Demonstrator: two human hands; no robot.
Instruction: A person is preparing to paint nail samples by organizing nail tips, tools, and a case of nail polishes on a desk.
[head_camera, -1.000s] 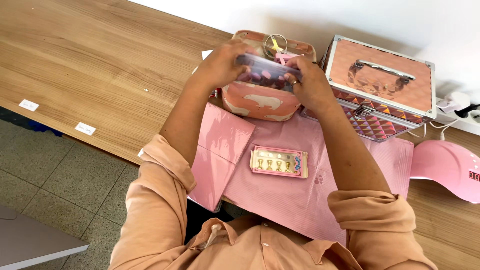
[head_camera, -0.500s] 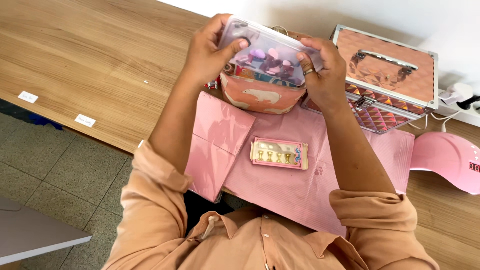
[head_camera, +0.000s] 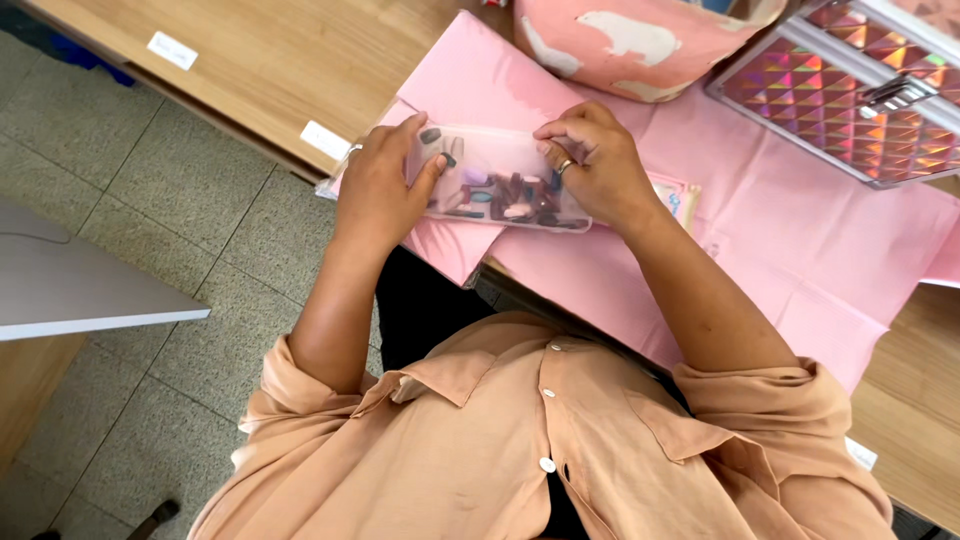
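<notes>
Both my hands hold a clear plastic pouch (head_camera: 495, 175) filled with several small coloured nail pieces, low over the near edge of the pink cloth (head_camera: 760, 230). My left hand (head_camera: 385, 185) grips the pouch's left end with the thumb on top. My right hand (head_camera: 595, 165) pinches its upper right edge, a ring on one finger. A small flat card of nail tips (head_camera: 682, 195) peeks out from behind my right wrist.
A pink pouch with a white bear shape (head_camera: 640, 40) stands at the cloth's far side. An open case with a shiny pink faceted tray (head_camera: 850, 105) sits at the top right. The wooden table (head_camera: 260, 60) extends left; a grey surface (head_camera: 70, 280) lies over the tiled floor.
The clear pouch came down from in front of the pink bear pouch to the cloth's near edge, closer to my body. The camera view tilted downward.
</notes>
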